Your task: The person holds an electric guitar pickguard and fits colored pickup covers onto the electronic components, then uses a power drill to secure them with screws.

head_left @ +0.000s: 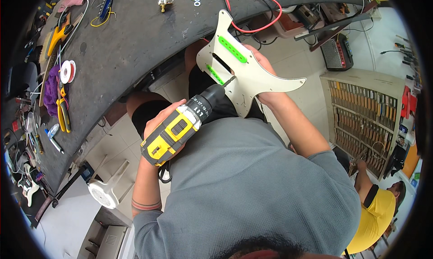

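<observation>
My left hand (164, 115) is wrapped round a yellow and black cordless drill (173, 132), which it holds in front of my chest. The drill's bit (229, 82) points up and right, its tip over the face of a cream guitar pickguard (241, 72). Whether the tip touches the plate, I cannot tell. My right hand (272, 98) grips the pickguard by its right side, partly hidden behind it. Two bright green pickup covers, an upper one (232, 50) and a lower one (215, 74), sit in the plate, with a dark slot between them.
A dark workbench (135, 38) curves along the far and left sides. On it lie a wire spool (68, 72), yellow-handled pliers (63, 115), several washers and a potentiometer (165, 5). A white stool (108, 187) stands left, a tool cabinet (365, 114) right, near a person in yellow (374, 220).
</observation>
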A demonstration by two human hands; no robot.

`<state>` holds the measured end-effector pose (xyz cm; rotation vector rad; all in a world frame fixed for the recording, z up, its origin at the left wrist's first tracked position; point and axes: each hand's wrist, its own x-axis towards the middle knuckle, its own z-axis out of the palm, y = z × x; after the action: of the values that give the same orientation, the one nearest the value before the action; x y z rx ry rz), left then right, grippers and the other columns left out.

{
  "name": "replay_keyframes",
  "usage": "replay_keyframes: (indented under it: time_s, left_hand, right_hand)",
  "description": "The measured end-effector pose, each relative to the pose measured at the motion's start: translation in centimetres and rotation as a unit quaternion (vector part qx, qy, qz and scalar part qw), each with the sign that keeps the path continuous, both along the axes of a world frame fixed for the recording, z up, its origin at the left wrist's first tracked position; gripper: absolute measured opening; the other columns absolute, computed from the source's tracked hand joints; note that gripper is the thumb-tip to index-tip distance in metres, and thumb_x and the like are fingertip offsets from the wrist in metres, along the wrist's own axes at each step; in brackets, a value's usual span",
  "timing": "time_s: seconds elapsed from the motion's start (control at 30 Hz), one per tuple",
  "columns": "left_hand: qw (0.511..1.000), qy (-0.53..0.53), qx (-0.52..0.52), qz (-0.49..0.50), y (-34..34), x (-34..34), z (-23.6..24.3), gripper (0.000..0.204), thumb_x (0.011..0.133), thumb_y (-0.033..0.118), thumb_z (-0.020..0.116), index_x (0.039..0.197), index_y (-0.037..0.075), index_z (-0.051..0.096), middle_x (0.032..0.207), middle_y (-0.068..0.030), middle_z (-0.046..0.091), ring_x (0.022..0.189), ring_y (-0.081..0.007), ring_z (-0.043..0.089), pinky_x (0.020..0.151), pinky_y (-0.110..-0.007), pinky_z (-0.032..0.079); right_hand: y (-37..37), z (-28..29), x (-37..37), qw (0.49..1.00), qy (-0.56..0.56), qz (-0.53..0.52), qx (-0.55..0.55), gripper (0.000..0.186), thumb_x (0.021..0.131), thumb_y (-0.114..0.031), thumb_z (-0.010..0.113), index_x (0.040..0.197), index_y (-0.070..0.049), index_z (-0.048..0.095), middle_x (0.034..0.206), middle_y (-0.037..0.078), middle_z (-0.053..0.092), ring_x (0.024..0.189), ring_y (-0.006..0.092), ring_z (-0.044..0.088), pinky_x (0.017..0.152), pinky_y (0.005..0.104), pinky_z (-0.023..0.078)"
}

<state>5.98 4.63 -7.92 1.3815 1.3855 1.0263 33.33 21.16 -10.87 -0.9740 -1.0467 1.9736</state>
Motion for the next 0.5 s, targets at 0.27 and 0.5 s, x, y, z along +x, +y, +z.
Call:
replay_keyframes:
  time_s: [0.27, 0.5]
  left_hand:
    - [0.996, 0.071, 0.033, -0.047, -0.1, -0.4, 1.6, 0.07, 0.076, -0.004, 0.082, 0.142, -0.003, 0.06, 0.141, -0.0142, 0.067, 0.121, -0.0191, 0.068, 0.106, -0.032, 0.053]
    - [0.998, 0.016, 0.006, 0.057, -3.3, -3.3, 2.8, 0.076, 0.075, 0.011, 0.086, 0.144, -0.003, 0.058, 0.129, -0.0124, 0.07, 0.114, -0.0171, 0.069, 0.1, -0.035, 0.056]
  right_hand:
    - [0.2, 0.2, -0.1, 1.0, -0.014, 0.013, 0.014, 0.067, 0.098, -0.014, 0.072, 0.154, 0.005, 0.041, 0.14, 0.014, 0.062, 0.124, 0.0166, 0.063, 0.105, 0.0317, 0.051]
    - [0.4, 1.2, -0.3, 0.999, -0.026, 0.001, -0.026, 0.063, 0.101, -0.016, 0.07, 0.154, 0.004, 0.042, 0.138, 0.013, 0.064, 0.12, 0.0163, 0.065, 0.102, 0.0307, 0.054]
